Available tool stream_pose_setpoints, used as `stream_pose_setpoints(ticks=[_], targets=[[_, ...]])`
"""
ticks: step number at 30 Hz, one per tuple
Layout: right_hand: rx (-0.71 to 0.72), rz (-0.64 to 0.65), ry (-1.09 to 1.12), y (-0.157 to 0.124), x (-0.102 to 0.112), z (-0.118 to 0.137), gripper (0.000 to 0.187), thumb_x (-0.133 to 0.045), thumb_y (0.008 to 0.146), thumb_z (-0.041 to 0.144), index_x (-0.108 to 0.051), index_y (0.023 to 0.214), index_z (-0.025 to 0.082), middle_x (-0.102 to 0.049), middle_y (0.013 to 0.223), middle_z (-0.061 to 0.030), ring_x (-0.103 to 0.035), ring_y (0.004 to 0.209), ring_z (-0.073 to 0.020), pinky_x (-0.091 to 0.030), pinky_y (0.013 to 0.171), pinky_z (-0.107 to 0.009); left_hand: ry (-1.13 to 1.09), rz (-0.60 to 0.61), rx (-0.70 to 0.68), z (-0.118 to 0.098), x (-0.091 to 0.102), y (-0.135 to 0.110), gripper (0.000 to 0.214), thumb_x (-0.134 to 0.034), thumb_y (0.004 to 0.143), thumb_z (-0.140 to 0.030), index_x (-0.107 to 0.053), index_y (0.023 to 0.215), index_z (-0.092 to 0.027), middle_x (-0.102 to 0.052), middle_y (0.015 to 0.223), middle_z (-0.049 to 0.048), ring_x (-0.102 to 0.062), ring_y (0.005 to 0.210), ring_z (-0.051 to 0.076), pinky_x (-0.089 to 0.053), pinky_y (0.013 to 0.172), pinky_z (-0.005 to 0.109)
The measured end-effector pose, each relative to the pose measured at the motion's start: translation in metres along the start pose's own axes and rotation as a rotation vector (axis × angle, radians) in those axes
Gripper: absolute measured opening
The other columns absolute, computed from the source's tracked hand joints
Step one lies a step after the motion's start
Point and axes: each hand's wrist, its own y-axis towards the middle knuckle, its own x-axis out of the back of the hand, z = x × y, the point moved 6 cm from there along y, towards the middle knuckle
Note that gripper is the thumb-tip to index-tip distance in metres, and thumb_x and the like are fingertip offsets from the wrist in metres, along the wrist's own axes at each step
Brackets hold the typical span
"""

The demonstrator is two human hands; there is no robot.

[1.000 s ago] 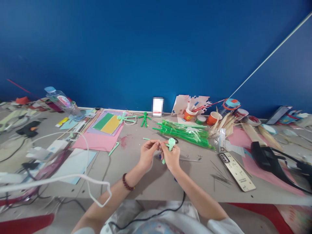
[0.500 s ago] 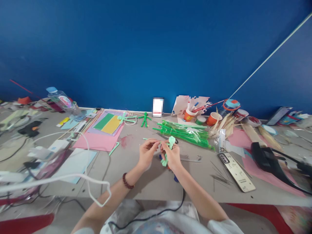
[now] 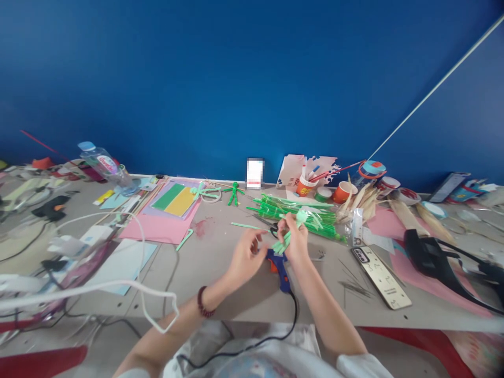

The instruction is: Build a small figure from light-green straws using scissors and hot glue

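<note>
A pale green pipe-cleaner figure with a round head is held in my right hand, its limbs sticking out below the fingers. My left hand hovers to the left, fingers apart and curved, with nothing seen in it. Between and below the hands lies a blue glue gun with an orange trigger, its cord running toward me. A loose pale green pipe cleaner lies just beyond my left hand. Scissors with dark handles are partly hidden behind my right hand.
Behind my hands lies a bundle of green pipe cleaners in clear plastic. A small green figure lies farther back, left of it. To the right is a phone; coloured paper and a white cable are on the left.
My right hand has moved right with the pale green figure, apart from my left hand. My left hand has opened and shifted slightly nearer me. The glue gun now shows more fully.
</note>
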Motion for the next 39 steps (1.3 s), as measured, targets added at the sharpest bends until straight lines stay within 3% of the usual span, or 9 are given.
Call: stream_pose_setpoints(ticks=[2, 4, 8, 11, 16, 30, 34, 36, 39], targets=[[0.002, -0.014, 0.103, 0.01, 0.009, 0.012, 0.033, -0.072, 0.068, 0.04, -0.047, 0.065, 0.019, -0.047, 0.05, 0.0069, -0.041, 0.041, -0.0054, -0.025, 0.029, -0.014, 0.223, 0.298, -0.158, -0.012, -0.03, -0.026, 0.025, -0.048, 0.084, -0.027, -0.059, 0.106, -0.022, -0.062, 0.096, 0.0049, -0.057, 0.08, 0.015, -0.046, 0.071, 0.028], [0.014, -0.012, 0.185, 0.018, 0.017, 0.02, 0.03, -0.068, 0.072, 0.038, -0.047, 0.065, 0.019, -0.045, 0.052, 0.0066, -0.041, 0.045, -0.0055, -0.025, 0.031, -0.013, 0.449, 0.453, -0.323, -0.014, -0.058, -0.056, 0.033, -0.052, 0.083, -0.039, -0.058, 0.11, -0.022, -0.06, 0.11, 0.0073, -0.055, 0.099, 0.022, -0.045, 0.084, 0.036], [0.005, -0.018, 0.277, 0.024, 0.027, 0.024, 0.024, -0.066, 0.074, 0.033, -0.048, 0.066, 0.017, -0.044, 0.053, 0.0059, -0.04, 0.048, -0.0057, -0.024, 0.033, -0.013, 0.738, 0.443, -0.505, 0.003, -0.095, -0.094, 0.06, -0.049, 0.079, -0.058, -0.052, 0.121, -0.015, -0.048, 0.133, 0.0134, -0.037, 0.127, 0.03, -0.033, 0.103, 0.048], [-0.023, -0.027, 0.298, 0.024, 0.027, 0.02, 0.021, -0.066, 0.071, 0.03, -0.05, 0.068, 0.017, -0.044, 0.052, 0.0058, -0.038, 0.048, -0.0063, -0.024, 0.032, -0.014, 0.79, 0.347, -0.465, 0.021, -0.099, -0.102, 0.044, -0.052, 0.083, -0.046, -0.057, 0.112, -0.014, -0.058, 0.123, 0.0105, -0.042, 0.126, 0.024, -0.043, 0.095, 0.037], [-0.053, -0.016, 0.291, 0.022, 0.022, 0.018, 0.021, -0.066, 0.07, 0.028, -0.049, 0.067, 0.018, -0.044, 0.051, 0.0057, -0.037, 0.047, -0.0066, -0.023, 0.033, -0.014, 0.813, 0.264, -0.457, 0.032, -0.064, -0.107, 0.028, -0.049, 0.087, -0.03, -0.06, 0.107, -0.014, -0.062, 0.117, 0.0092, -0.049, 0.121, 0.022, -0.053, 0.08, 0.029], [-0.478, 0.238, 0.078, -0.006, -0.011, -0.032, 0.033, -0.071, 0.066, 0.043, -0.049, 0.072, 0.02, -0.051, 0.057, 0.0051, -0.047, 0.045, -0.0087, -0.031, 0.032, -0.016, 0.856, 0.217, -0.529, 0.051, 0.072, -0.096, 0.03, -0.046, 0.082, -0.013, -0.063, 0.106, -0.016, -0.065, 0.115, 0.0073, -0.052, 0.118, 0.022, -0.051, 0.092, 0.033], [-0.529, 0.318, -0.008, -0.021, -0.02, -0.048, 0.034, -0.068, 0.068, 0.048, -0.053, 0.074, 0.018, -0.055, 0.061, 0.0022, -0.052, 0.05, -0.0107, -0.039, 0.038, -0.02, 0.707, 0.184, -0.362, 0.045, 0.081, -0.076, 0.028, -0.052, 0.082, -0.024, -0.064, 0.106, -0.029, -0.065, 0.115, 0.0016, -0.055, 0.112, 0.025, -0.049, 0.092, 0.043], [-0.456, 0.364, -0.04, -0.025, -0.024, -0.049, 0.035, -0.065, 0.07, 0.051, -0.057, 0.077, 0.018, -0.06, 0.07, -0.0016, -0.058, 0.063, -0.0135, -0.047, 0.05, -0.023, 0.522, 0.055, -0.239, 0.034, 0.082, -0.06, 0.023, -0.054, 0.082, -0.026, -0.066, 0.101, -0.029, -0.069, 0.103, 0.0014, -0.06, 0.102, 0.024, -0.048, 0.091, 0.043], [-0.324, 0.418, -0.087, -0.026, -0.028, -0.047, 0.039, -0.063, 0.071, 0.055, -0.062, 0.085, 0.019, -0.064, 0.091, -0.0057, -0.06, 0.085, -0.0173, -0.05, 0.07, -0.027, 0.153, 0.0, -0.002, 0.025, 0.064, -0.03, 0.027, -0.055, 0.082, -0.033, -0.064, 0.103, -0.02, -0.069, 0.089, 0.007, -0.063, 0.073, 0.018, -0.053, 0.067, 0.032]])
